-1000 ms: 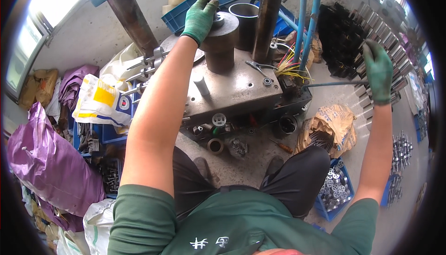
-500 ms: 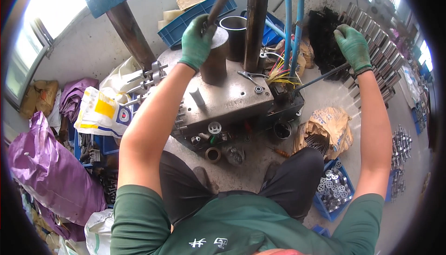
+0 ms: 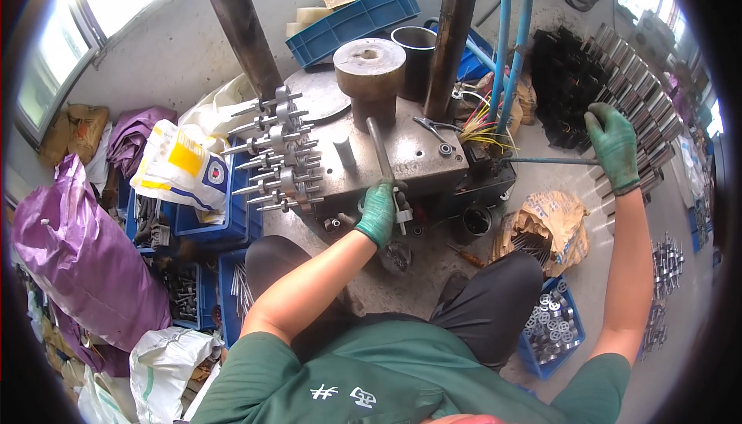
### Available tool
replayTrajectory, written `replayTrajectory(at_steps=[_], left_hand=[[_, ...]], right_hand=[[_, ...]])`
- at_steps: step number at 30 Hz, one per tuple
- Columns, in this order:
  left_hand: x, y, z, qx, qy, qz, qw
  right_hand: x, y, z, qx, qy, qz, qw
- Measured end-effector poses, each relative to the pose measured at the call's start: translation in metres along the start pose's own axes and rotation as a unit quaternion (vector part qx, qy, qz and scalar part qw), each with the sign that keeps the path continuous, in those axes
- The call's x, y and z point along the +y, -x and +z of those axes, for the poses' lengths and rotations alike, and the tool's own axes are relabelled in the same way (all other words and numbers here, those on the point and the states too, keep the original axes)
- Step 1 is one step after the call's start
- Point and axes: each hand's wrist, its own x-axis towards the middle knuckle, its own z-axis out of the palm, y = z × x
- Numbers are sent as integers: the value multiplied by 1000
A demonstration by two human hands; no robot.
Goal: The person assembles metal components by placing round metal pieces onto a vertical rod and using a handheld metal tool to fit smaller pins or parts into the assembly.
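My left hand [image 3: 377,212], in a green glove, is closed around the lower part of a metal rod [image 3: 379,146] at the front edge of a steel block [image 3: 390,163]. The rod slants away over the block's top. Right beside those fingers is a shaft with a small wheel [image 3: 403,214]; whether they grip it too is hidden. Behind the rod a round steel post [image 3: 370,68] with a wide head and a hole in its top stands on the block. My gloved right hand [image 3: 616,149] is closed at the outer end of a long lever [image 3: 553,161].
Wheeled shafts [image 3: 282,153] are stacked left of the block, near a blue bin [image 3: 205,223]. Columns [image 3: 456,37] and blue hoses [image 3: 519,45] rise behind. A paper sack [image 3: 553,223], a crate of small wheels [image 3: 553,327] and rows of metal cylinders [image 3: 638,76] lie right.
My left hand has come down from above the post to the block's front edge with the rod. My right hand has dropped, and the lever has swung down to nearly level.
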Motion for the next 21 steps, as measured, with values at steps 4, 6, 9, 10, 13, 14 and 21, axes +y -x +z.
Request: replayTrajectory(at_steps=[4, 6, 9, 10, 13, 14, 21], left_hand=[[3, -5, -1, -2, 10, -103, 995], [8, -7, -2, 1, 47, -139, 989], [9, -12, 0, 9, 81, -162, 983], [8, -13, 0, 11, 82, -163, 983], [7, 2, 13, 37, 56, -181, 981], [-1, 6, 5, 31, 23, -163, 986], [2, 86, -36, -118, -279, 40, 952]], right_hand=[[6, 30, -10, -17, -48, 6, 999], [6, 42, -10, -36, -64, 35, 997], [16, 60, -6, -19, -48, 34, 998], [17, 61, -5, -6, -37, 29, 999], [39, 63, -9, -12, -10, 14, 1000], [36, 62, -6, -19, -23, 22, 999], [22, 72, -1, -46, -84, 46, 994]])
